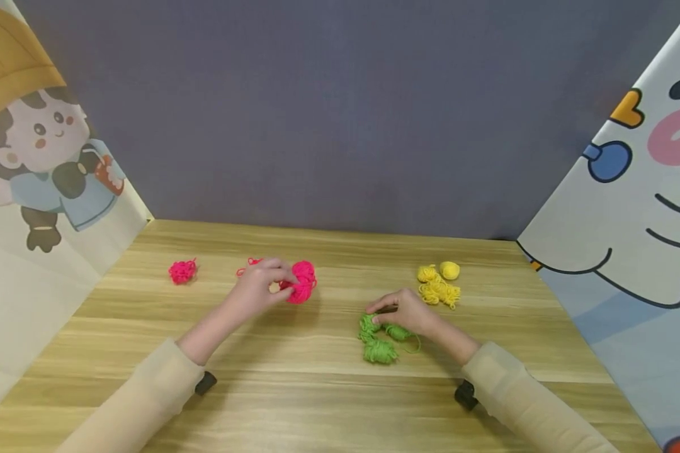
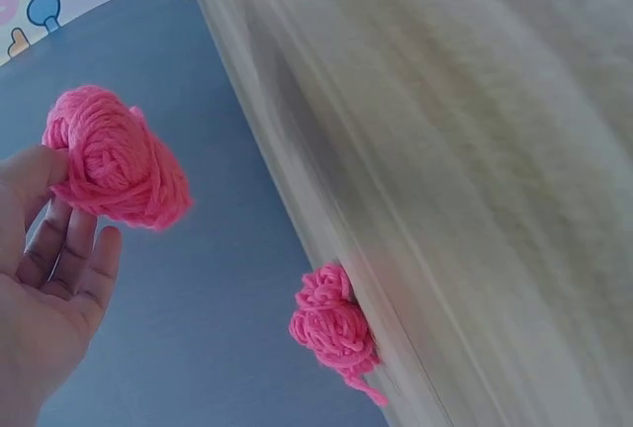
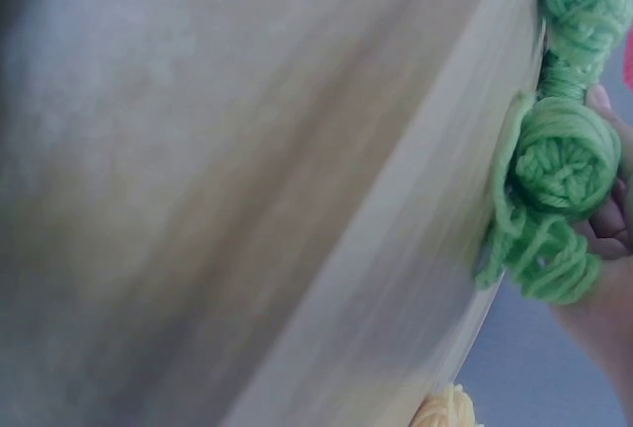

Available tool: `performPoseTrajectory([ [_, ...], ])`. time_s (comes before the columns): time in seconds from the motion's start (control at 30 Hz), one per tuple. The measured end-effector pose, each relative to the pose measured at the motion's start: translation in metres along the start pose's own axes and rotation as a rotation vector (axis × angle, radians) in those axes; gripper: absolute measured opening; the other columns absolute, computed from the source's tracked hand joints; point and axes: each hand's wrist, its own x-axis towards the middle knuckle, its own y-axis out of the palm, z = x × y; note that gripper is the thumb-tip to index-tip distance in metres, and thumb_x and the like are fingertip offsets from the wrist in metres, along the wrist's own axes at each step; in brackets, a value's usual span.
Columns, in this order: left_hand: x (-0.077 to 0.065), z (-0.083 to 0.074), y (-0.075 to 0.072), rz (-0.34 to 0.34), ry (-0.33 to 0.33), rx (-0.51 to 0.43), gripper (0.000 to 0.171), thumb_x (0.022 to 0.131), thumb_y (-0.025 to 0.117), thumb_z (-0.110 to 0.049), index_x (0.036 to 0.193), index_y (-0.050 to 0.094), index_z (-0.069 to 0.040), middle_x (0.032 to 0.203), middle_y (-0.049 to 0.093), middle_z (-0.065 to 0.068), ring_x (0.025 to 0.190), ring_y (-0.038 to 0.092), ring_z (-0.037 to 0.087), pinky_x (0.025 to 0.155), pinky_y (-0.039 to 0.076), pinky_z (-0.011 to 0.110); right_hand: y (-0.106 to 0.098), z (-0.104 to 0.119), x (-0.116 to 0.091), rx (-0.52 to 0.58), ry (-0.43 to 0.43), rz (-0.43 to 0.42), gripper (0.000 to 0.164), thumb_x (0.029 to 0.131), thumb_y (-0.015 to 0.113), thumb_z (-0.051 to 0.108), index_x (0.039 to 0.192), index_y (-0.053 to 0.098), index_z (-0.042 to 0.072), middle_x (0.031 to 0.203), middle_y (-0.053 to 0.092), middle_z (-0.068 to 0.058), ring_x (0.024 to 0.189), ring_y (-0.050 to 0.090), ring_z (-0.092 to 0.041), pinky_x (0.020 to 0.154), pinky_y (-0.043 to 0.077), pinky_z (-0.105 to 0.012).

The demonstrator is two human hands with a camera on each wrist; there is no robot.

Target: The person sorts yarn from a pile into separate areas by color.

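Note:
My left hand (image 1: pixel 260 286) pinches a bright pink ball of yarn (image 1: pixel 303 282) between thumb and fingers. In the left wrist view that pink ball (image 2: pixel 117 158) appears raised off the table. Behind the left hand, a second pink yarn bundle (image 1: pixel 254 260) is mostly hidden in the head view. To the right, my right hand (image 1: pixel 407 313) reaches over a group of green yarn balls and pinches the upper left green yarn ball (image 1: pixel 368 325). Another green ball (image 1: pixel 380 352) lies nearer, and one more (image 1: pixel 396 332) sits under the palm with a loose strand.
A small pink yarn bundle (image 1: pixel 182 272) lies at the far left of the wooden table (image 1: pixel 294 402). Several yellow yarn balls (image 1: pixel 439 291) cluster behind the right hand. A grey panel (image 1: pixel 340 126) closes the back, and printed cloth panels stand at both sides.

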Motion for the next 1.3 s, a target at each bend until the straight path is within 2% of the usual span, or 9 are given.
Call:
performPoseTrajectory([
  [0.1, -0.007, 0.000, -0.001, 0.019, 0.019, 0.015, 0.012, 0.072, 0.079, -0.003, 0.079, 0.073, -0.010, 0.085, 0.064, 0.000, 0.084, 0.061, 0.016, 0.072, 0.054, 0.031, 0.000, 0.000, 0.001, -0.006, 0.002, 0.001, 0.018, 0.081, 0.073, 0.021, 0.099, 0.075, 0.019, 0.105, 0.071, 0.002, 0.102, 0.065, -0.017, 0.081, 0.054, -0.023],
  [0.43, -0.024, -0.005, -0.002, 0.068, 0.011, 0.017, 0.014, 0.071, 0.079, -0.003, 0.079, 0.072, -0.011, 0.085, 0.063, -0.003, 0.085, 0.060, 0.014, 0.073, 0.055, 0.027, 0.001, -0.003, 0.000, -0.001, 0.009, 0.008, 0.018, 0.082, 0.073, 0.022, 0.099, 0.074, 0.020, 0.106, 0.071, 0.001, 0.103, 0.065, -0.019, 0.080, 0.054, -0.023],
  [0.73, -0.040, -0.006, 0.000, 0.167, -0.037, 0.038, 0.011, 0.074, 0.079, -0.009, 0.081, 0.072, -0.015, 0.088, 0.062, -0.006, 0.086, 0.059, 0.012, 0.075, 0.054, 0.026, 0.001, -0.004, 0.000, 0.015, 0.019, 0.019, 0.018, 0.082, 0.073, 0.022, 0.100, 0.074, 0.020, 0.106, 0.071, 0.000, 0.103, 0.065, -0.019, 0.081, 0.055, -0.024],
  [1.07, -0.048, -0.008, -0.002, 0.206, -0.004, 0.030, 0.013, 0.073, 0.079, -0.006, 0.080, 0.072, -0.014, 0.087, 0.063, -0.005, 0.086, 0.060, 0.012, 0.074, 0.055, 0.024, 0.002, -0.005, 0.002, 0.010, 0.009, 0.016, 0.018, 0.082, 0.073, 0.022, 0.100, 0.074, 0.019, 0.106, 0.071, 0.001, 0.103, 0.065, -0.019, 0.082, 0.054, -0.024],
  [1.3, -0.049, -0.007, -0.003, 0.296, -0.021, -0.024, 0.013, 0.074, 0.078, -0.008, 0.083, 0.074, -0.015, 0.087, 0.064, -0.006, 0.085, 0.061, 0.010, 0.075, 0.054, 0.022, 0.000, -0.004, 0.002, 0.016, 0.024, 0.014, 0.018, 0.082, 0.073, 0.023, 0.100, 0.074, 0.020, 0.106, 0.071, 0.001, 0.104, 0.064, -0.019, 0.082, 0.054, -0.024],
])
